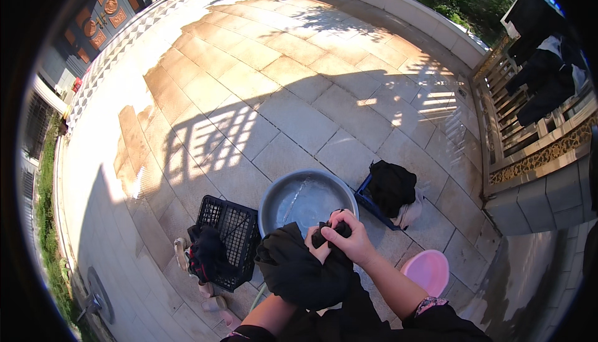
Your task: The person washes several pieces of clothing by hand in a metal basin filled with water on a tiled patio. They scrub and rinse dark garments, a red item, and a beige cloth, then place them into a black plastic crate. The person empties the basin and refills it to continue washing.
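A bundle of black cloth [299,267] lies over my left forearm, close to my body. My left hand [320,245] grips a bunched part of it, and my right hand [348,239] pinches the same dark fabric beside it. Just beyond both hands stands a round grey basin [267,197] with what looks like shallow water inside. The lower part of my left hand is hidden by the cloth.
Left of the basin is a black plastic crate [238,230] with dark clothes [205,251] on it, shoes [215,303] alongside. Right are a blue crate [373,206] with black cloth [392,185] and a pink basin [432,272]. Dark garments [544,85] hang on a railing [502,108].
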{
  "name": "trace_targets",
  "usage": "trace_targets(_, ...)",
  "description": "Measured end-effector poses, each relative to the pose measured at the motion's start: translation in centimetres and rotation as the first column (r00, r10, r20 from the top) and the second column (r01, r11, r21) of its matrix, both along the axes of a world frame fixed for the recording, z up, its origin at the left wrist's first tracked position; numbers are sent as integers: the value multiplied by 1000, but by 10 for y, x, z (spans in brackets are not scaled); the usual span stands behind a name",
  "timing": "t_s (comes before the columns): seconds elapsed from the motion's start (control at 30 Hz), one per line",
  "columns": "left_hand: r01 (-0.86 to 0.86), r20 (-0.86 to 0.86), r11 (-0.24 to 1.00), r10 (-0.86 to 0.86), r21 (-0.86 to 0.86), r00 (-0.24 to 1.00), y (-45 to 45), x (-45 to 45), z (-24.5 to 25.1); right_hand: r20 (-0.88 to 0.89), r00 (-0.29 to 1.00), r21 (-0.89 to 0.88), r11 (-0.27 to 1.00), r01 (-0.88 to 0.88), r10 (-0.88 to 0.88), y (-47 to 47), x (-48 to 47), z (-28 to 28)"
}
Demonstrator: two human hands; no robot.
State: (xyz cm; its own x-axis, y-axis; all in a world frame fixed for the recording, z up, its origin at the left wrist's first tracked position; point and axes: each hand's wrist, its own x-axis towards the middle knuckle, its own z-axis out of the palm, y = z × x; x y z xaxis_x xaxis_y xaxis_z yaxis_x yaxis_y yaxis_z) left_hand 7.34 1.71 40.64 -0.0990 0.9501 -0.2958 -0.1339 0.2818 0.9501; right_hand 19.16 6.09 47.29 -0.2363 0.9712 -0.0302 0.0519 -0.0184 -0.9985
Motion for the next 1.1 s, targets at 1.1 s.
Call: trace_targets(1.1, -57, 701, 978, 185, -202, 688, 57, 22, -28, 745, -95, -590, 587, -555, 660, 55, -90, 86)
